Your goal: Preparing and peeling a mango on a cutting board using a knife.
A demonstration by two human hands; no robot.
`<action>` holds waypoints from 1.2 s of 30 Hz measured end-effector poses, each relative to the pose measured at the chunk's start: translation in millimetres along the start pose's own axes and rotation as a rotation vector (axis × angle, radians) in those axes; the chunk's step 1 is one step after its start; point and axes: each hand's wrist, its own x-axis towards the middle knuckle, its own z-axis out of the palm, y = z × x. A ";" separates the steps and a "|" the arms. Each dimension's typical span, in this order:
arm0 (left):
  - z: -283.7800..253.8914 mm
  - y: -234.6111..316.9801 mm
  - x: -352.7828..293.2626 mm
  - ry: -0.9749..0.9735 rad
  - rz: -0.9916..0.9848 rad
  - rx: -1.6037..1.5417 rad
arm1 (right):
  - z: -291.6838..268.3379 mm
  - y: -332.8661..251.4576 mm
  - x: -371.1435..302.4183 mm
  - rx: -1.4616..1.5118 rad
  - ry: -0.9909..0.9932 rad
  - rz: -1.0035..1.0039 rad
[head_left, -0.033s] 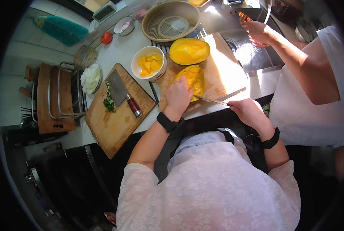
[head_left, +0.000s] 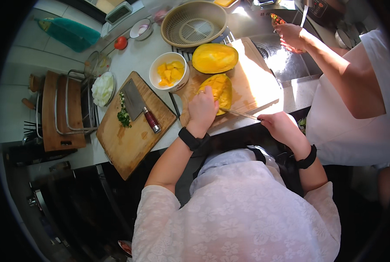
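A mango half [head_left: 221, 88], its yellow flesh scored into squares, lies on the near part of a wooden cutting board [head_left: 252, 83]. My left hand [head_left: 202, 107] is closed on its near left side, fingers bent over the flesh. Between my right hand's [head_left: 283, 127] fingertips is the end of a slim metal utensil [head_left: 243, 114]. Its other end meets the mango's near edge and is hidden, so whether it is a spoon or a knife I cannot tell. Just beyond lies a second mango half [head_left: 215, 58], cut face up. Mango chunks [head_left: 170, 73] fill part of a white bowl [head_left: 154, 78] to the left.
Left stands another cutting board [head_left: 136, 144] with a cleaver [head_left: 135, 99] and chopped greens [head_left: 124, 114]. White pieces [head_left: 103, 89] heap on a plate. A brown colander [head_left: 194, 24] sits behind. At the sink [head_left: 299, 72], a co-worker's hand [head_left: 291, 36] is close on my right.
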 end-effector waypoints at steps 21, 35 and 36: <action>20.7 5.9 9.1 0.093 -0.110 -0.095 | 9.1 0.6 8.9 -0.031 0.006 -0.063; 23.4 3.8 15.8 0.027 -0.165 -0.158 | 10.9 0.1 6.8 -0.052 -0.023 0.005; 21.4 2.4 15.1 0.026 -0.163 -0.157 | 12.5 3.0 6.8 -0.044 -0.009 -0.007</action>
